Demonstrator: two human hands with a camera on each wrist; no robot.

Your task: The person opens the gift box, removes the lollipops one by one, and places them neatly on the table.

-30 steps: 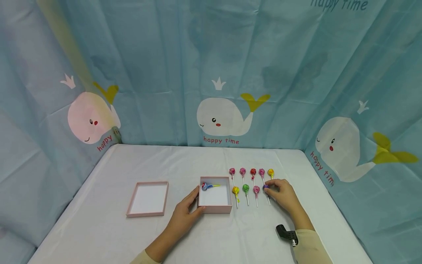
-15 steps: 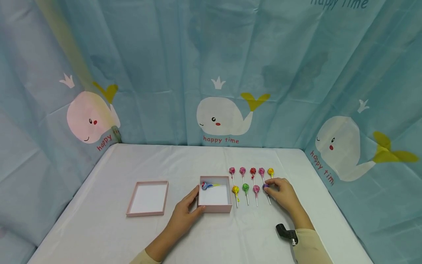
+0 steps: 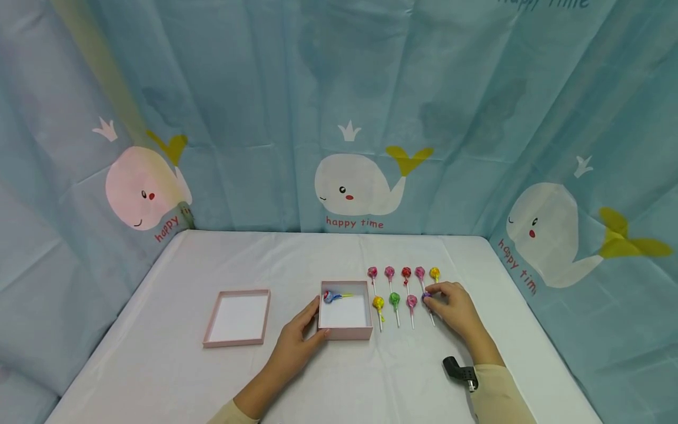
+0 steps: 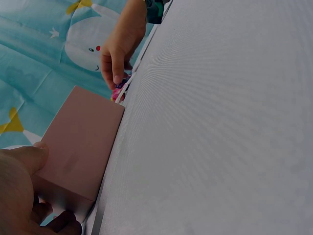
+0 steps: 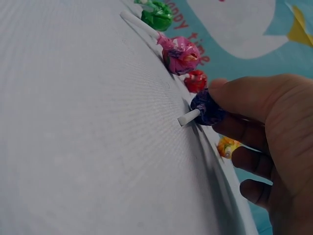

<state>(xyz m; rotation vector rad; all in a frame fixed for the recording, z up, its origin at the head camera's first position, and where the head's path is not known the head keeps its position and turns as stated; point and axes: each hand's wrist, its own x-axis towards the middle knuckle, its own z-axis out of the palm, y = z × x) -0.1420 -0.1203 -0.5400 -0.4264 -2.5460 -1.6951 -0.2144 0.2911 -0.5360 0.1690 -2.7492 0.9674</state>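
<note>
In the head view my left hand (image 3: 296,343) holds the near left corner of an open pink box (image 3: 345,334), thumb on the front wall and fingers along the side. A blue lollipop (image 3: 329,297) with a yellow stick lies inside. My right hand (image 3: 457,307) pinches the wrapped head of a purple lollipop (image 5: 206,108) between thumb and fingers; the right wrist view shows its white stick pointing away from the palm. Beside it lie a pink lollipop (image 3: 412,301), a green lollipop (image 3: 394,299) and a yellow lollipop (image 3: 378,302).
Behind, a second row has several lollipops, among them a red lollipop (image 3: 406,272) and a yellow lollipop (image 3: 435,273). The shallow pink box lid (image 3: 263,318) lies left of the box on the white tablecloth (image 3: 159,365). A whale-print curtain (image 3: 254,118) surrounds the table.
Both hands keep their places, on the box and on the purple lollipop. The whole head view has shifted very slightly upward; the lollipops and lid stay where they were.
</note>
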